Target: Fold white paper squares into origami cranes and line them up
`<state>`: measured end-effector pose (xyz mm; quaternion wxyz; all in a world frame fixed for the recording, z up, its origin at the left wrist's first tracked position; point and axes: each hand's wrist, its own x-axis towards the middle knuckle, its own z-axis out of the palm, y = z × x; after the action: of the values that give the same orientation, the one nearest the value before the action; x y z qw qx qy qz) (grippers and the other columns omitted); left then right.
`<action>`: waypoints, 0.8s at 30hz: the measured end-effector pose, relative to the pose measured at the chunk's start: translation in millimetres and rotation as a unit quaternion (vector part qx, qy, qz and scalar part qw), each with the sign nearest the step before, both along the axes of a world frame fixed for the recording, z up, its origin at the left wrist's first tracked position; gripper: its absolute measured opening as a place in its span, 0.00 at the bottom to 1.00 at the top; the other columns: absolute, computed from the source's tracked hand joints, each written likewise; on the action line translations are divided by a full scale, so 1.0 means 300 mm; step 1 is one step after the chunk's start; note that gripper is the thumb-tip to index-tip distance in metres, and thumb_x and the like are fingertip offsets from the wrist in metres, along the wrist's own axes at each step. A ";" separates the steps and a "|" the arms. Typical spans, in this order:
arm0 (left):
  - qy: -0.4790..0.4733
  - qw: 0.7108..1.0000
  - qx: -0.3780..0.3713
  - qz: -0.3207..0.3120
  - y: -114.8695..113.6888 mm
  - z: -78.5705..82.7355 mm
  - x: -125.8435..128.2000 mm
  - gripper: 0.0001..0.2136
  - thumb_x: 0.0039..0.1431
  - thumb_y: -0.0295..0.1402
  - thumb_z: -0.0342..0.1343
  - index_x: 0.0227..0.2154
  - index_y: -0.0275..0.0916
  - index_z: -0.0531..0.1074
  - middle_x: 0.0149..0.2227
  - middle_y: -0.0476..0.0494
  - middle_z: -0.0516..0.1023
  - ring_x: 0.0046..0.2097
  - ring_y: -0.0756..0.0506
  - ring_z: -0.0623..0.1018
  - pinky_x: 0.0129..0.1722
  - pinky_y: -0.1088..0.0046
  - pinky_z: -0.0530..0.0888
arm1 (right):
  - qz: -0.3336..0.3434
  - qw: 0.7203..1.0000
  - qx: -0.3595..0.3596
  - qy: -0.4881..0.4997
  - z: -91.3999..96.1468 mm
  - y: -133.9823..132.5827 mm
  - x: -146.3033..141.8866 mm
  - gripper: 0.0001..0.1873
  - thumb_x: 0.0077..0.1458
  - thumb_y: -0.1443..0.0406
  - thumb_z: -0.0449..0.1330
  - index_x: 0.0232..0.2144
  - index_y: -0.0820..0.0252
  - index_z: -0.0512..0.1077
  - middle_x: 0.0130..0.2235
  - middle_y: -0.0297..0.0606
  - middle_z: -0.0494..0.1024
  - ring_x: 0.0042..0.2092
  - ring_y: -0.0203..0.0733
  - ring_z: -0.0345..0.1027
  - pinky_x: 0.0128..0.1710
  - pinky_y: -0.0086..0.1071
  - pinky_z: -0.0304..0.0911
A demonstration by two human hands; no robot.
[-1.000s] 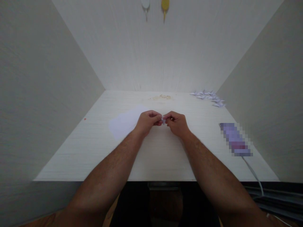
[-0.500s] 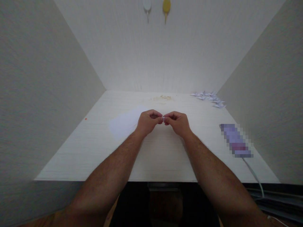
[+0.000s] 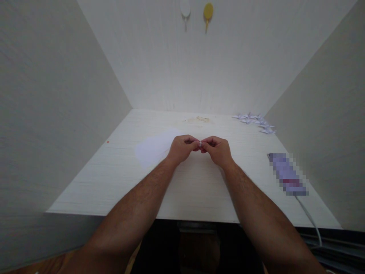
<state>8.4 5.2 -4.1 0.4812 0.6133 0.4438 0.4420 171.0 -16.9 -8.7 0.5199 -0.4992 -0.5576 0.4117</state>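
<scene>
Over the middle of the white table, my left hand and my right hand meet fingertip to fingertip. Both are closed in a pinch on one small piece of white paper. Fingers cover most of that piece, so its folded shape cannot be made out. White paper sheets lie flat on the table, just left of my left hand and partly behind it. Several folded white paper figures, pointed like origami cranes, stand grouped at the far right corner.
A pixelated phone-like device lies at the right, with a white cable running over the front edge. Brownish marks stain the back of the table. White and yellow hooks hang on the back wall. Side walls enclose both sides.
The camera view has shifted and tilted slightly. My fingertips have drawn a little closer together around the paper, and less of it shows between them.
</scene>
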 end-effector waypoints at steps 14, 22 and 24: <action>0.132 0.989 0.070 0.008 -0.005 -0.019 0.020 0.05 0.54 0.32 0.57 0.28 0.37 0.76 0.25 0.46 0.78 0.29 0.50 0.75 0.32 0.73 0.72 | -0.024 0.992 -0.022 -0.123 0.007 -0.021 -0.011 0.12 0.48 0.57 0.65 0.27 0.61 0.75 0.23 0.39 0.79 0.24 0.38 0.72 0.25 0.30 0.66; 0.191 0.972 0.132 0.031 -0.024 -0.010 0.033 0.06 0.54 0.32 0.56 0.27 0.37 0.76 0.28 0.44 0.79 0.31 0.49 0.74 0.36 0.71 0.70 | -0.055 0.986 -0.037 -0.154 0.030 -0.031 -0.013 0.13 0.45 0.56 0.66 0.25 0.61 0.74 0.22 0.40 0.78 0.22 0.38 0.70 0.21 0.30 0.63; 0.185 0.975 0.123 0.034 -0.022 -0.014 0.033 0.06 0.55 0.32 0.56 0.27 0.37 0.76 0.28 0.44 0.79 0.32 0.49 0.74 0.37 0.71 0.71 | -0.063 0.988 -0.054 -0.132 0.028 -0.030 -0.015 0.14 0.43 0.56 0.67 0.25 0.61 0.75 0.22 0.41 0.78 0.22 0.39 0.71 0.21 0.31 0.63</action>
<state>18.3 -1.3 -8.3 0.2965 0.7230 0.4883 0.3885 166.6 -26.0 -0.4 0.4390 -0.6108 -0.5653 0.3386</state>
